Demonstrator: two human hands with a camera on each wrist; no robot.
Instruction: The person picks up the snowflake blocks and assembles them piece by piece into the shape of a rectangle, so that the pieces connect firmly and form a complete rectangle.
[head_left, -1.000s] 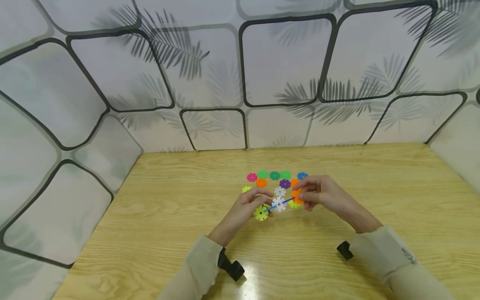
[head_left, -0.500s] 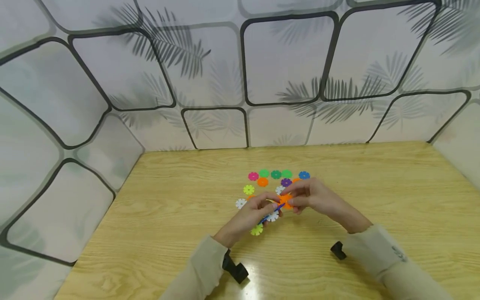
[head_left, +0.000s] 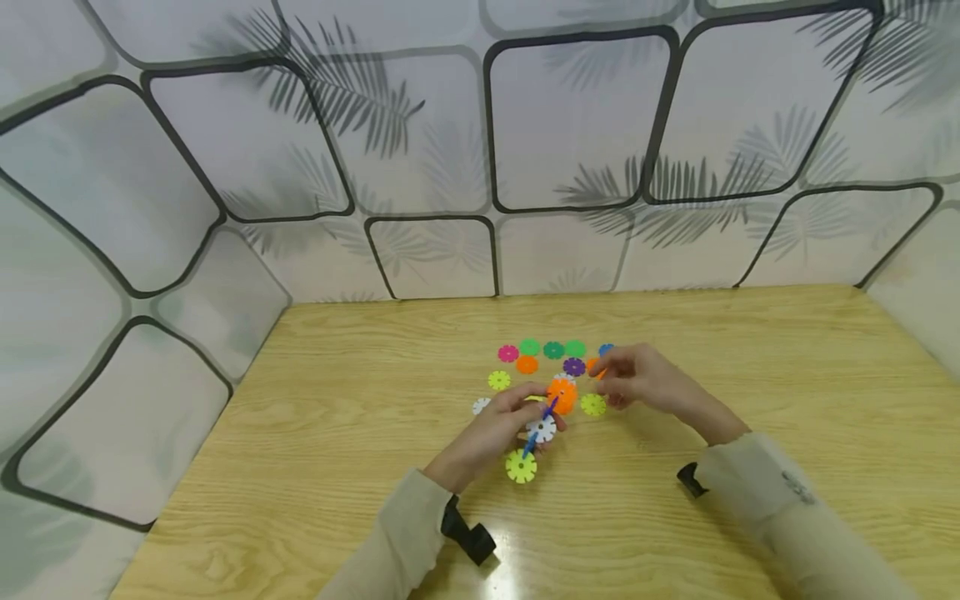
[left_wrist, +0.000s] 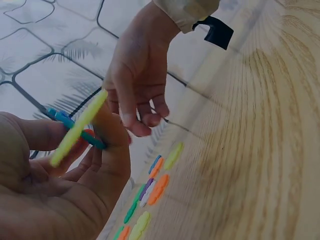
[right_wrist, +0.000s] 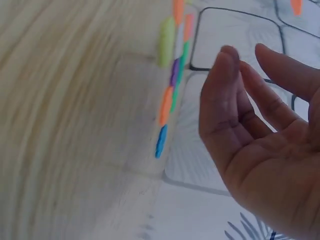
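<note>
My left hand (head_left: 489, 429) grips a joined chain of notched plastic discs, the slotted snowflake kind, between thumb and fingers. At its near end is a yellow disc (head_left: 521, 467), then a blue disc (head_left: 529, 445) seen edge-on. A white disc (head_left: 542, 428) sits mid-chain. Beyond it come a dark blue disc (head_left: 551, 407), also edge-on, and an orange disc (head_left: 562, 396) at the far end. In the left wrist view the yellow disc (left_wrist: 79, 129) hides part of the chain. My right hand (head_left: 651, 385) hovers just right of the chain, fingers loosely bent, thumb apart, holding nothing.
Loose discs lie flat beyond my hands, among them a pink disc (head_left: 508, 354), a purple disc (head_left: 573, 367) and a yellow disc (head_left: 593, 405). They rest on a wooden table (head_left: 315, 467), which ends at a patterned wall (head_left: 555, 258).
My right hand has let go of the orange disc and drawn back to the right. The chain has swung steeper in my left hand, its yellow end lower and nearer me.
</note>
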